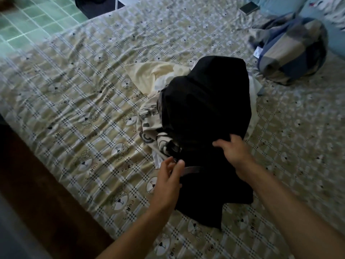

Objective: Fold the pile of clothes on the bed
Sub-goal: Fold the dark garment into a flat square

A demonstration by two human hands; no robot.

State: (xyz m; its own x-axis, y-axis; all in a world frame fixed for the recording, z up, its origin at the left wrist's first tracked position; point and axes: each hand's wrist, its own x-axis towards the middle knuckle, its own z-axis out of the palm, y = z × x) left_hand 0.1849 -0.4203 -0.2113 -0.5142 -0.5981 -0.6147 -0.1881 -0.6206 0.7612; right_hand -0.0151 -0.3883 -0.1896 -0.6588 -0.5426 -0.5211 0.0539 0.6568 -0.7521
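On the bed (93,90), the right hand (234,152) clutches the black garment (205,109) atop the pile (149,113); the left hand (168,180) touches its waistband (192,170), grip unclear.

Bedsheet (93,81): a short printed word repeats beside the round bear-face motifs, reading "POR" plus one more letter, T or Y, clearest at the near print (128,167). Cream garment (149,116): grey graphic, letters too crumpled to read. White tag (258,52) on the plaid bundle (291,51): illegible.
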